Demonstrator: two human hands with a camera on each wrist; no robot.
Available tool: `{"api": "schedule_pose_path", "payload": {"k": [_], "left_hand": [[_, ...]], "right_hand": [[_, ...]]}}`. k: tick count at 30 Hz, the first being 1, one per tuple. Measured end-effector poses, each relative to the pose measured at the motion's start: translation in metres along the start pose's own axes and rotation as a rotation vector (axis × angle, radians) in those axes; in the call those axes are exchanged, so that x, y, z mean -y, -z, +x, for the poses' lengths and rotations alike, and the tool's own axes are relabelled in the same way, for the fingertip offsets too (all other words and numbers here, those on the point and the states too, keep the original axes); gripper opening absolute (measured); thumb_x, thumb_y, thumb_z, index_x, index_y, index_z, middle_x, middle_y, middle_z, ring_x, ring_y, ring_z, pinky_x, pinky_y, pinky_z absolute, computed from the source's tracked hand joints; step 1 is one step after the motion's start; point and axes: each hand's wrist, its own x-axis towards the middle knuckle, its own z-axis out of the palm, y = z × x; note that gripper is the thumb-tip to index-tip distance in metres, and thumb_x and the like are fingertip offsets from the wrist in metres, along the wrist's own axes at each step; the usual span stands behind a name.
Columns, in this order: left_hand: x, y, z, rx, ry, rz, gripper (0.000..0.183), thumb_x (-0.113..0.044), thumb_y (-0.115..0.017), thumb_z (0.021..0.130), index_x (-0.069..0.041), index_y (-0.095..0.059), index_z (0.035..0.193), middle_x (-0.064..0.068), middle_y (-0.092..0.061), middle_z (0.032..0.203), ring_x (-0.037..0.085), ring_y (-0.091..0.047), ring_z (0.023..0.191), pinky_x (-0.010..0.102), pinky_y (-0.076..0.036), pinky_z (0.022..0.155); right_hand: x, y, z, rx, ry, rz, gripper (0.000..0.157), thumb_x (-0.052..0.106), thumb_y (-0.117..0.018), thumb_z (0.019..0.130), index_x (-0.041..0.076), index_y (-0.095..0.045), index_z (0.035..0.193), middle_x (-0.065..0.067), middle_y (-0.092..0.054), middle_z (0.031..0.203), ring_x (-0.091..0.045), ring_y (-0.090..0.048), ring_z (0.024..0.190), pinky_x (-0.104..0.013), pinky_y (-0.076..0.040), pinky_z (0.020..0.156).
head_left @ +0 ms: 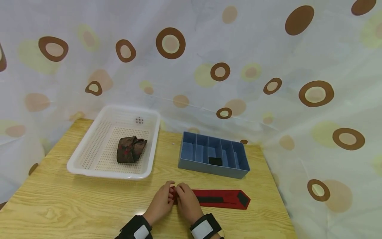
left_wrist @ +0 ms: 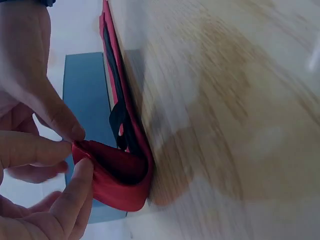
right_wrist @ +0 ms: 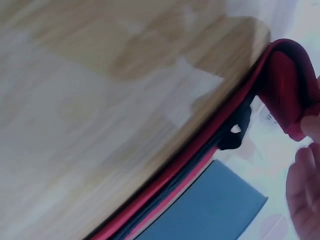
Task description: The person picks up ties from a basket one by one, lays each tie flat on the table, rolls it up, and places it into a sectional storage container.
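Note:
A red necktie [head_left: 219,198] lies wrong side up on the table, its dark lining and pointed wide end to the right. At the left, its other end curls up into a loop [left_wrist: 122,190] above the wood. My left hand [head_left: 162,200] pinches the edge of that raised end between thumb and finger. Beside it my right hand [head_left: 188,202] holds the same edge, fingers bent; the two hands almost meet. A dark strip loop [right_wrist: 237,125] stands out from the tie's back. In the head view the hands cover the curled part.
Behind the hands on the left, a white perforated basket [head_left: 86,167] contains a rolled dark patterned piece of fabric [head_left: 128,150]. A blue divided box [head_left: 213,170] stands back right, a dark folded item [head_left: 215,161] in its middle compartment. A spotted curtain [head_left: 191,66] hangs behind the wooden table [head_left: 89,205].

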Motion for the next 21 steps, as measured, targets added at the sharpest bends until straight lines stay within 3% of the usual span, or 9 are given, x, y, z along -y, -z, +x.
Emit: {"api": "schedule_pose_path", "payload": {"k": [2, 5, 9, 12, 16, 21], "left_hand": [[0.001, -0.004, 0.003, 0.031, -0.006, -0.018, 0.055, 0.011, -0.06, 0.076, 0.006, -0.042, 0.128, 0.007, -0.055, 0.091, 0.012, -0.052, 0.078, 0.021, -0.045, 0.064], [0.002, -0.008, 0.003, 0.034, -0.008, -0.042, 0.058, 0.012, -0.06, 0.075, 0.007, -0.04, 0.13, 0.01, -0.055, 0.094, 0.014, -0.053, 0.08, 0.022, -0.046, 0.066], [0.007, -0.009, 0.001, -0.077, 0.038, 0.047, 0.056, 0.006, -0.064, 0.076, 0.008, -0.042, 0.127, 0.017, -0.055, 0.1, 0.027, -0.056, 0.09, 0.036, -0.05, 0.075], [0.018, 0.0, 0.003, -0.066, 0.109, 0.0, 0.055, 0.001, -0.062, 0.079, 0.01, -0.04, 0.128, 0.018, -0.057, 0.098, 0.03, -0.059, 0.09, 0.042, -0.049, 0.075], [0.027, 0.01, 0.008, 0.0, 0.12, -0.172, 0.054, 0.005, -0.056, 0.079, 0.012, -0.037, 0.13, 0.015, -0.058, 0.096, 0.026, -0.063, 0.085, 0.035, -0.051, 0.071], [0.027, 0.009, 0.008, -0.058, 0.091, -0.176, 0.053, 0.007, -0.055, 0.076, 0.008, -0.041, 0.127, 0.013, -0.06, 0.095, 0.019, -0.061, 0.081, 0.026, -0.05, 0.069]], "right_hand": [[-0.004, 0.001, -0.003, 0.023, 0.042, 0.004, 0.021, -0.002, -0.07, 0.076, 0.011, -0.064, 0.091, 0.0, -0.06, 0.091, -0.013, -0.058, 0.082, -0.026, -0.051, 0.073], [-0.009, 0.004, -0.009, 0.102, 0.029, 0.03, 0.016, 0.001, -0.069, 0.079, 0.011, -0.067, 0.092, -0.001, -0.062, 0.092, -0.013, -0.061, 0.083, -0.025, -0.052, 0.074], [-0.013, 0.008, -0.011, 0.227, -0.075, 0.08, 0.017, 0.007, -0.068, 0.082, 0.008, -0.068, 0.099, -0.003, -0.064, 0.101, -0.015, -0.064, 0.092, -0.028, -0.053, 0.08], [-0.016, 0.008, -0.006, 0.283, -0.148, 0.109, 0.021, 0.012, -0.069, 0.083, 0.008, -0.068, 0.104, -0.004, -0.066, 0.107, -0.018, -0.064, 0.099, -0.032, -0.053, 0.085], [-0.017, 0.006, 0.001, 0.305, -0.215, 0.14, 0.022, 0.017, -0.07, 0.084, 0.008, -0.068, 0.104, -0.004, -0.069, 0.104, -0.018, -0.065, 0.097, -0.034, -0.053, 0.083], [-0.012, -0.001, 0.004, 0.289, -0.279, 0.161, 0.012, 0.014, -0.072, 0.081, 0.008, -0.068, 0.091, -0.002, -0.069, 0.088, -0.012, -0.064, 0.08, -0.028, -0.053, 0.071]]}}
